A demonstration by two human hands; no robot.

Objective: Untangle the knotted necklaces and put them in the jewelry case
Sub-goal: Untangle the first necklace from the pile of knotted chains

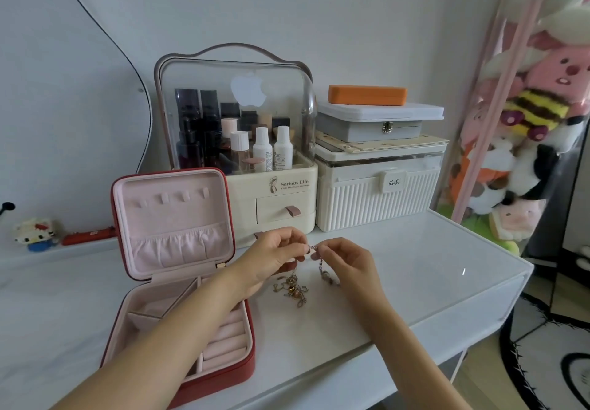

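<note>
Early stage: left hand (271, 258) & right hand (343, 261) both pinch the knotted necklaces (295, 286), case (178, 269) open w/ no necklace visible inside.

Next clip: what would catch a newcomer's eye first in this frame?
Probably the two hands at centre: the left hand and right hand pinch a chain between them, with the tangled necklaces dangling onto the white table. Just left, the red jewelry case stands open, showing its pink lining. Behind sits a clear-domed cosmetics organizer.
</note>
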